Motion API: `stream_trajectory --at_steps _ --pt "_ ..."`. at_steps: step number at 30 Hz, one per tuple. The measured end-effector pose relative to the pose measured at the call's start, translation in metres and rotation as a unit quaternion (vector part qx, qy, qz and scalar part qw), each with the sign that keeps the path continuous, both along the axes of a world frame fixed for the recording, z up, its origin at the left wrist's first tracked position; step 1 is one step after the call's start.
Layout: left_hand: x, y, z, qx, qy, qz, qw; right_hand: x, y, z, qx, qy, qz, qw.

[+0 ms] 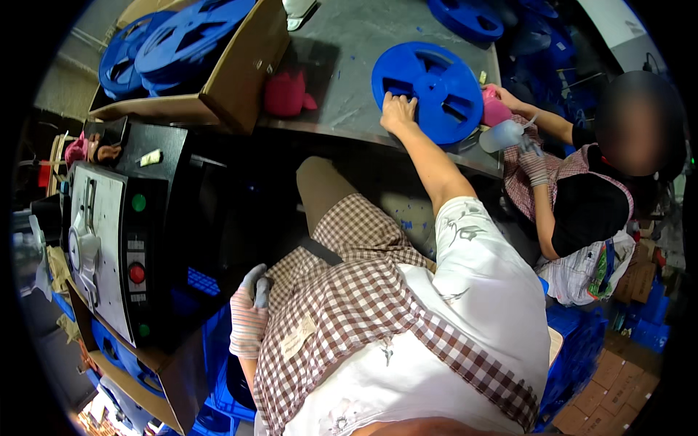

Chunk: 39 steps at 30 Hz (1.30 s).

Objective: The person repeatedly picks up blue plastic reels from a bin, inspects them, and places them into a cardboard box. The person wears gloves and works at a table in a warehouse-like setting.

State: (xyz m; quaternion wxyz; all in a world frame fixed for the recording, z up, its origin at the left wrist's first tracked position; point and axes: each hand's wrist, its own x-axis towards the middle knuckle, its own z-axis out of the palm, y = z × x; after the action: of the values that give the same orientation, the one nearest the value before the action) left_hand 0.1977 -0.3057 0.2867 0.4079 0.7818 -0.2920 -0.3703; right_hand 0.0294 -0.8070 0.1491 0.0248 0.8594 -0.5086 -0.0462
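Observation:
My bare right hand reaches out to a blue plastic reel on the grey worktable. Its fingers are hooked into one of the reel's cut-out windows and grip the inner edge. The reel lies near the table's front edge, and part of its underside is hidden. My left hand, in a striped glove with grey fingertips, hangs low beside my checked apron. Nothing shows in it, and its fingers are loosely apart. Left of the reel, a pink object stands on the table.
An open cardboard box of blue reels stands at the far left. Below it is a machine with green and red buttons. At the right a co-worker holds a translucent bottle, close to my reel. Another blue reel lies beyond.

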Motion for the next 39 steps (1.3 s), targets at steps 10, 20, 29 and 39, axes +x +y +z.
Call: stream_trajectory --at_steps 10,20,29,39 --pt "-0.005 -0.057 0.070 -0.181 -0.435 -0.132 0.872 -0.028 0.100 0.256 0.074 -0.329 0.205 0.919" --pt "-0.035 0.006 0.227 -0.011 -0.541 -0.135 0.830 0.052 0.279 0.366 0.381 -0.153 0.665 0.624" --pt "0.012 0.198 0.263 0.012 -0.500 0.030 0.866 0.202 0.447 0.367 0.199 -0.464 0.796 0.334" --pt "0.199 0.256 0.039 0.242 -0.411 0.174 0.861 0.144 0.302 0.259 0.509 -0.378 0.544 0.550"
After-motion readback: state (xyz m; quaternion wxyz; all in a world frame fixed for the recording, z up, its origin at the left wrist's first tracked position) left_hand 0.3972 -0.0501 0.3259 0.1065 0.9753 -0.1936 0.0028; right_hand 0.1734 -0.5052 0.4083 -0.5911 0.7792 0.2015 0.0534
